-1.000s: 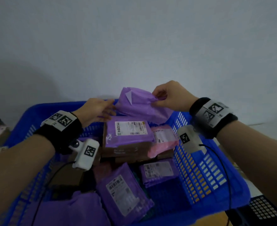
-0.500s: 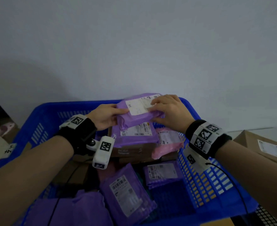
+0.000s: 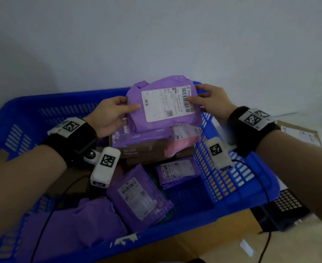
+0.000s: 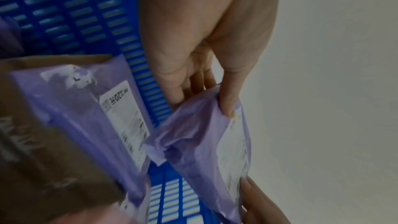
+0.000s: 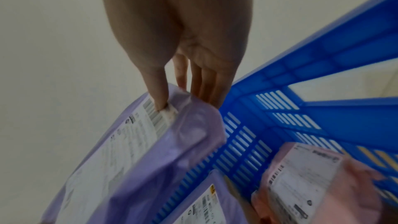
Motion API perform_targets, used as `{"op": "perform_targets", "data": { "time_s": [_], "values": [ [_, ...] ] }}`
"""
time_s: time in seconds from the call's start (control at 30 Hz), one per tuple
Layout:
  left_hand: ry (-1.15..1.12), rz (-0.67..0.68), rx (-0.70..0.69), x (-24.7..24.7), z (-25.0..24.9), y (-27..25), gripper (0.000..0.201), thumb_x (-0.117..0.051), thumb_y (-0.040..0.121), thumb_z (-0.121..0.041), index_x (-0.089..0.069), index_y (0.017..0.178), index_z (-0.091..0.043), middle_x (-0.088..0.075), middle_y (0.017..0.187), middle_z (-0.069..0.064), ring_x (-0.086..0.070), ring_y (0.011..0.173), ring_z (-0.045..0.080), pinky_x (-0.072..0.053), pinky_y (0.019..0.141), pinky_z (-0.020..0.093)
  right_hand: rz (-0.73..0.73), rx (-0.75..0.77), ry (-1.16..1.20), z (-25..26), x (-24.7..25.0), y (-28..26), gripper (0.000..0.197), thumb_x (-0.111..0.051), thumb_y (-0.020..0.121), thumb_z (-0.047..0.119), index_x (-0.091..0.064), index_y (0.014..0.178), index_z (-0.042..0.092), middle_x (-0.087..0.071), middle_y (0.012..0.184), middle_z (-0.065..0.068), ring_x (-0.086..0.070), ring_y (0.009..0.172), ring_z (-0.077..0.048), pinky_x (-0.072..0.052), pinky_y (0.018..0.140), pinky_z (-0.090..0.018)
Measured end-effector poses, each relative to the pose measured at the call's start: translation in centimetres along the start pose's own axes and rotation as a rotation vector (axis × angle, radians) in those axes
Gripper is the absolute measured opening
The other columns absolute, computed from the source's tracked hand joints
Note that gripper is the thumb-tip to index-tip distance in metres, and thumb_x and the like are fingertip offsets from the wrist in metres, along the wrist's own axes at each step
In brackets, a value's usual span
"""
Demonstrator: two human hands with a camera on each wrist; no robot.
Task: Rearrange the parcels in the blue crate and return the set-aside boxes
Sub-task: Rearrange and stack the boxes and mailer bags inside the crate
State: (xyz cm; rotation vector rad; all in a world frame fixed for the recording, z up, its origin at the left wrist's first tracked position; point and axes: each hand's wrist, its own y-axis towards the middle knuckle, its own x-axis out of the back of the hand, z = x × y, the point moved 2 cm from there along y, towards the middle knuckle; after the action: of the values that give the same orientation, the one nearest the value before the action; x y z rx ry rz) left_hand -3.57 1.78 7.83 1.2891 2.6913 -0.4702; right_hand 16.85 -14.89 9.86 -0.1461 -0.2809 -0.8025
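Both hands hold a purple mailer parcel [image 3: 164,107] with a white label, tilted up over the far end of the blue crate [image 3: 238,192]. My left hand [image 3: 112,114] pinches its left edge, thumb on the front [image 4: 228,106]. My right hand [image 3: 211,101] pinches the right edge, thumb on the barcode [image 5: 160,101]. Beneath it a brown cardboard box [image 3: 147,149] carries another purple mailer [image 4: 90,108] and a pink mailer [image 3: 183,141]. Three more purple mailers [image 3: 139,198] lie lower in the crate.
A brown cardboard box with a label [image 3: 300,133] sits outside the crate at the right. A dark grid-patterned crate [image 3: 287,204] is at the lower right. Brown cardboard [image 3: 204,245] lies under the crate's near edge. A pale wall stands behind.
The purple mailer was turned from crumpled back side to label side, then lifted and tilted upright toward me. Both hands moved to its side edges.
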Motion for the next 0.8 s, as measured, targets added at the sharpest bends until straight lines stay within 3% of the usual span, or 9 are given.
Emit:
{"op": "perform_targets", "data": {
  "time_s": [0.1, 0.2, 0.27, 0.37, 0.43, 0.6, 0.67, 0.73, 0.8],
  "values": [
    [0.079, 0.088, 0.072, -0.9, 1.8, -1.0, 0.021, -0.058, 0.089, -0.009, -0.064, 0.109, -0.011, -0.071, 0.103, 0.001, -0.07, 0.08, 0.009, -0.06, 0.07, 0.023, 0.07, -0.171, -0.042, -1.2, 1.4, -1.4, 0.041, -0.069, 0.083, 0.01, -0.058, 0.122, 0.008, -0.069, 0.102, -0.018, -0.069, 0.076, -0.022, -0.058, 0.08, -0.037],
    [0.18, 0.155, 0.183, -1.4, 3.8, -1.7, 0.02, -0.056, 0.091, -0.017, -0.066, 0.108, -0.017, -0.071, 0.103, -0.002, -0.068, 0.08, 0.008, -0.059, 0.074, 0.023, 0.192, -0.304, -0.13, -2.3, 2.5, -3.0, 0.022, -0.067, 0.086, 0.012, -0.06, 0.107, 0.013, -0.068, 0.098, -0.014, -0.069, 0.059, -0.014, -0.061, 0.065, -0.028],
    [0.259, 0.179, 0.284, -1.6, 5.0, -2.0, 0.015, -0.059, 0.089, -0.021, -0.068, 0.101, -0.019, -0.072, 0.099, -0.004, -0.068, 0.08, 0.01, -0.059, 0.07, 0.023, 0.268, -0.384, -0.241, -3.1, 3.0, -3.6, 0.012, -0.066, 0.086, 0.015, -0.062, 0.097, 0.013, -0.067, 0.095, -0.013, -0.067, 0.059, -0.016, -0.061, 0.063, -0.027],
    [0.382, 0.251, 0.445, -1.5, 7.3, -2.5, 0.025, -0.064, 0.083, -0.024, -0.07, 0.103, -0.012, -0.073, 0.102, 0.003, -0.069, 0.084, 0.015, -0.06, 0.066, 0.024, 0.377, -0.5, -0.407, -4.9, 3.0, -3.5, 0.024, -0.068, 0.085, 0.017, -0.063, 0.105, 0.004, -0.064, 0.102, -0.017, -0.064, 0.074, -0.027, -0.06, 0.068, -0.032],
    [0.459, 0.303, 0.537, -1.4, 9.1, -2.7, 0.033, -0.068, 0.075, -0.024, -0.07, 0.103, -0.007, -0.072, 0.098, 0.007, -0.069, 0.078, 0.014, -0.06, 0.064, 0.022, 0.449, -0.545, -0.524, -6.1, 2.2, -3.3, 0.022, -0.068, 0.085, 0.017, -0.063, 0.102, 0.004, -0.063, 0.1, -0.018, -0.063, 0.071, -0.026, -0.059, 0.064, -0.03],
    [0.477, 0.325, 0.721, -0.7, 14.0, -2.3, 0.009, -0.064, 0.084, -0.005, -0.072, 0.088, -0.002, -0.075, 0.08, 0.006, -0.07, 0.065, 0.011, -0.06, 0.064, 0.021, 0.619, -0.695, -0.697, -10.3, -1.1, -2.0, 0.046, -0.071, 0.083, 0.014, -0.054, 0.118, -0.009, -0.061, 0.095, -0.019, -0.061, 0.067, -0.028, -0.057, 0.059, -0.036],
    [0.418, 0.303, 0.783, -0.4, 16.0, -1.7, 0.013, -0.062, 0.086, -0.001, -0.071, 0.078, -0.003, -0.074, 0.074, 0.005, -0.071, 0.061, 0.009, -0.06, 0.062, 0.021, 0.675, -0.707, -0.732, -12.5, -2.5, -1.6, 0.051, -0.072, 0.082, 0.015, -0.053, 0.125, -0.004, -0.063, 0.096, -0.017, -0.061, 0.065, -0.026, -0.057, 0.05, -0.033],
    [0.379, 0.267, 0.83, -0.1, 18.0, -1.0, 0.013, -0.06, 0.086, 0.001, -0.068, 0.076, -0.002, -0.073, 0.068, 0.004, -0.07, 0.057, 0.008, -0.059, 0.058, 0.02, 0.723, -0.673, -0.747, -14.3, -3.4, -1.4, 0.054, -0.07, 0.082, 0.012, -0.051, 0.132, 0.012, -0.065, 0.103, -0.017, -0.058, 0.059, -0.023, -0.053, 0.038, -0.027],
    [0.353, 0.251, 0.879, -0.2, 20.1, -0.5, 0.009, -0.059, 0.087, 0.001, -0.064, 0.08, -0.002, -0.072, 0.064, 0.003, -0.069, 0.055, 0.007, -0.058, 0.056, 0.019, 0.755, -0.667, -0.78, -15.8, -3.8, -1.5, 0.052, -0.07, 0.082, 0.01, -0.053, 0.127, 0.028, -0.064, 0.089, -0.018, -0.055, 0.053, -0.022, -0.053, 0.042, -0.028]
  ]
}}
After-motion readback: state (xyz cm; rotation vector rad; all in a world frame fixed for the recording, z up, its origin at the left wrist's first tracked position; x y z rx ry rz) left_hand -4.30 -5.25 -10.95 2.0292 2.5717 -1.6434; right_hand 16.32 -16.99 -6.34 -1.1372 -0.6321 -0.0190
